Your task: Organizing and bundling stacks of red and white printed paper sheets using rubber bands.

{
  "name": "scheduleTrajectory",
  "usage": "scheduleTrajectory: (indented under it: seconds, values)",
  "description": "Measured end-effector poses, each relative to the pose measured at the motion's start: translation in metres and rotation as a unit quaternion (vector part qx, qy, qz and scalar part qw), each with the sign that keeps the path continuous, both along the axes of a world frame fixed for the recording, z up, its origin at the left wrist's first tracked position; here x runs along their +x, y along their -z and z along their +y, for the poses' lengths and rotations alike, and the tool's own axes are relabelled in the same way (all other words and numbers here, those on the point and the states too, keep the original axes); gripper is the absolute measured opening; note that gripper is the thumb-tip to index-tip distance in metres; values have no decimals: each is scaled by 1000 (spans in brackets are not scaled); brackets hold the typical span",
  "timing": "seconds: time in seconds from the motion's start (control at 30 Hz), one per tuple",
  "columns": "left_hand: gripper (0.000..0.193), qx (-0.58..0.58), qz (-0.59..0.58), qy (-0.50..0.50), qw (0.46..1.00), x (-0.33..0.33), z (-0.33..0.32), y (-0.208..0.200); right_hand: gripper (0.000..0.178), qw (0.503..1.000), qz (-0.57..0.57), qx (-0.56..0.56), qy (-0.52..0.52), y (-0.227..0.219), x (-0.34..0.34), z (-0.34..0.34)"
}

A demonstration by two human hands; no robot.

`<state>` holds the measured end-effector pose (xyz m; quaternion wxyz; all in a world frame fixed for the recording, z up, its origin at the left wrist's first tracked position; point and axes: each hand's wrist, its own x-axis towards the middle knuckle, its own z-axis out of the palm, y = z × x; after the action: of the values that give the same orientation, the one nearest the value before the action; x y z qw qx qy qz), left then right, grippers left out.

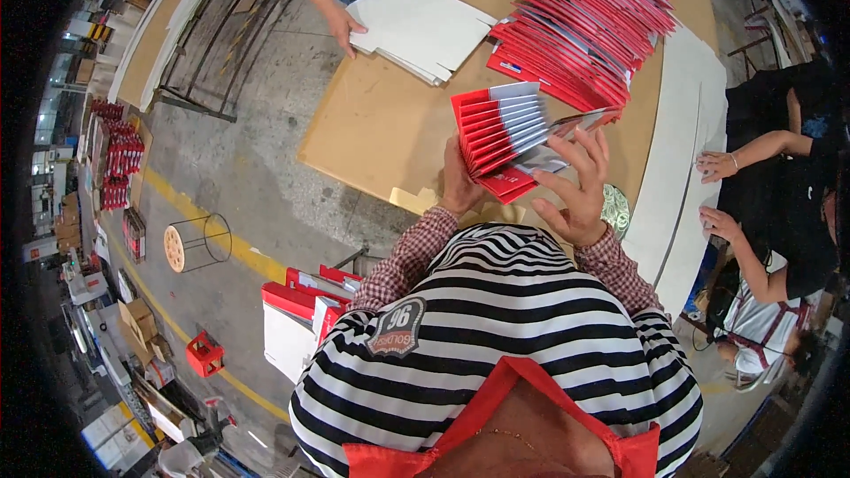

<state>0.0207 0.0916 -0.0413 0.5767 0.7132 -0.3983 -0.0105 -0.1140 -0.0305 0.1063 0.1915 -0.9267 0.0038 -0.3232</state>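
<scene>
Centre frame: left hand grasping fanned red-and-silver folders; right hand at their right edge, fingers spread, cannot tell if pinching. Seemingly leafing through; next move calls for steady left hold.

The striped shirt carries a grey shield badge — number above, lettering below.

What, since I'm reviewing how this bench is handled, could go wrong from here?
The fanned red-and-grey bundle could splay or slip: the left hand grips its side while the right hand is spread open.
The long red pile lies in loose, overlapping layers, so a bump might make it slide.
The white sheets are stacked unevenly near the table's edge and might be knocked off.
</scene>
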Motion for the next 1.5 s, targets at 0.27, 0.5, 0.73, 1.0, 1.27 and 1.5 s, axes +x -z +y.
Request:
scheduleTrajectory:
  seconds: [0.27,0.5,0.73,1.0,1.27,1.5]
  values:
    - [90,18,16,-5,1000,-2,2,-1,26,999,36,4,-29,-11,14,0]
    - [79,-67,144,12,987,-5,-6,6,23,999,21,-1,-42,-12,16,-3]
    - [76,-143,304,37,941,-10,-8,21,30,998,32,35,36,-17,27,9]
    - [81,-103,301,41,947,-6,-9,38,24,999,33,-1,43,-16,41,9]
    - [79,-59,176,5,983,-9,-7,46,18,999,-27,-13,38,-18,47,6]
    - [79,-61,190,9,980,-10,-4,42,12,1000,-6,1,5,-22,54,5]
